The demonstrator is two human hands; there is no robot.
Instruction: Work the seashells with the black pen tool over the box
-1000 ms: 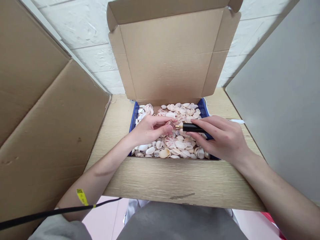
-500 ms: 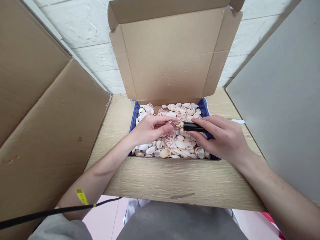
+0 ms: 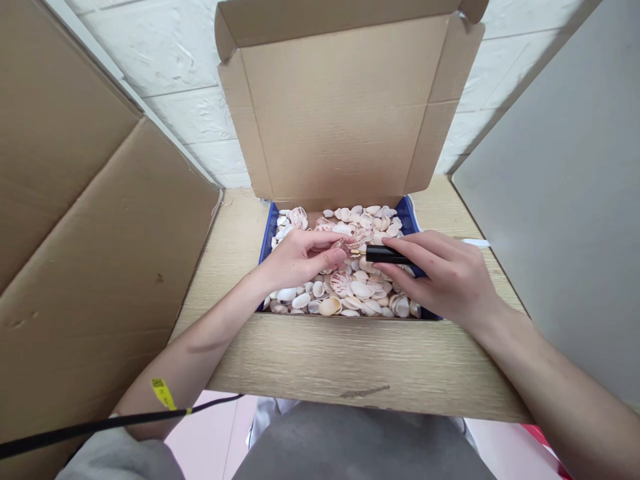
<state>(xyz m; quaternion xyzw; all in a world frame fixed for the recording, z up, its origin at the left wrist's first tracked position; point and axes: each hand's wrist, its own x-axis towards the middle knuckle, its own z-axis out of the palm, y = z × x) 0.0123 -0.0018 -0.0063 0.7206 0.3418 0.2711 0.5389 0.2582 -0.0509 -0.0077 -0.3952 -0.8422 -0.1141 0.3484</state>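
Over an open box [image 3: 264, 257] full of seashells, my left hand [image 3: 305, 257] pinches a small reddish-white shell [image 3: 341, 245] between thumb and fingers. My right hand [image 3: 445, 273] grips a black cylindrical tool [image 3: 383, 254] with a gold-coloured metal tip that points left. The tip is at the right side of the held shell; whether it touches cannot be made out. Below the hands lie a striped fan shell [image 3: 341, 283] and a yellowish shell [image 3: 330, 307] among several pale ones.
The box's cardboard lid [image 3: 340, 107] stands raised against a white brick wall [image 3: 190, 113]. Cardboard [image 3: 100, 267] rises at the left and a grey panel [image 3: 560, 200] at the right. A black cable [image 3: 100, 425] with a yellow tag crosses the lower left, before the wooden table [image 3: 350, 360].
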